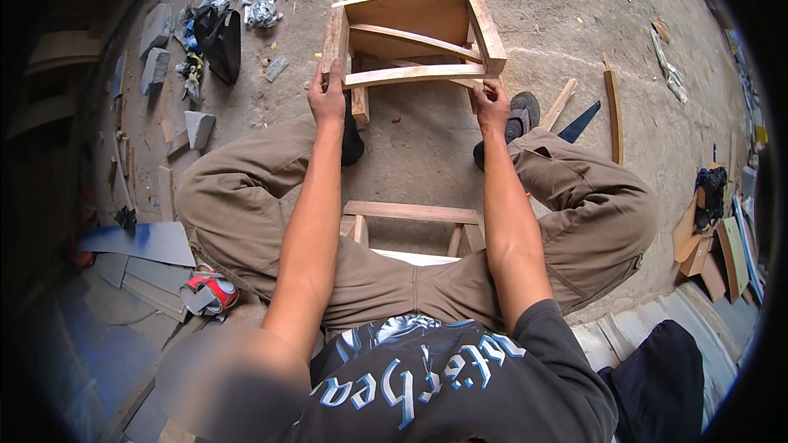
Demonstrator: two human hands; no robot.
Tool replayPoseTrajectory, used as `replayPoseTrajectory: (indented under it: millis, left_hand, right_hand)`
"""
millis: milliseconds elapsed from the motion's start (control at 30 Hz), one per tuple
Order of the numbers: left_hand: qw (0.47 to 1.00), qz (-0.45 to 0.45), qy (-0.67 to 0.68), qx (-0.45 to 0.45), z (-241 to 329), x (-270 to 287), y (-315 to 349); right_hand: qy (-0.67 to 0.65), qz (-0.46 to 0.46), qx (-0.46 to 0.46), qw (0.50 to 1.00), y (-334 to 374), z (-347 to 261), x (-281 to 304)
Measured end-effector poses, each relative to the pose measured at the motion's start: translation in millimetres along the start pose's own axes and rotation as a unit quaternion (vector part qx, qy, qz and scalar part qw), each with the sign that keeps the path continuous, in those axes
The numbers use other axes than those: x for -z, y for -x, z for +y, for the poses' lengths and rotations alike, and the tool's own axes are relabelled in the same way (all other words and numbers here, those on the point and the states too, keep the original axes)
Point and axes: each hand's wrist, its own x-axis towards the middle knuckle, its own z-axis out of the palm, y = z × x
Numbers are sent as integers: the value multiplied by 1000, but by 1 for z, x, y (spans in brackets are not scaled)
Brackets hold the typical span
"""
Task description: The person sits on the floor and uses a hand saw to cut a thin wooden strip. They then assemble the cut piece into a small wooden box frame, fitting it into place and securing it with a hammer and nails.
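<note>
Wooden frame (pixel 410 41), open-fronted with a diagonal brace, located upper centre of the frame. Left hand (pixel 327 100) clasps its lower left corner; right hand (pixel 492 107), fingers bent, pinches its lower right corner; exact fingertip contact there cannot be told. A second wooden piece (pixel 414 212) sits at centre, between the legs. Dark blade (pixel 579 122) and wooden strip (pixel 614 115) lie on the floor (pixel 410 164), right of centre.

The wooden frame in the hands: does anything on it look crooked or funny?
A thin strip slants across the wooden frame, lower at the right, while the near rail runs without that slant. That looks odd, but it may be a brace set so on purpose. I see no break.
</note>
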Motion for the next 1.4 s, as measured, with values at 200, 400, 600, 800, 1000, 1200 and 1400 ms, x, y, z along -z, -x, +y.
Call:
replayPoseTrajectory:
  millis: [200,400,600,800,1000,1200,1400]
  left_hand:
    - [998,-17,40,49,-4,5,13]
    - [998,-11,31,57,-29,19,19]
    - [995,-20,40,86,-40,34,22]
    - [991,-44,46,121,-40,32,29]
    - [987,-46,69,141,-39,43,32]
    - [979,-55,100,168,-40,36,30]
    - [976,-5,111,189,-37,33,27]
  right_hand:
    - [-51,-58,-43,996,1,9,5]
    - [-132,-104,-129,977,33,25,-1]
    - [-205,-64,-170,962,48,24,-19]
    - [-217,-94,-208,949,34,78,-23]
    - [-232,-116,-260,930,41,67,-27]
    - [-227,-101,-265,932,39,84,-26]
    - [-208,-89,-190,955,39,58,-24]
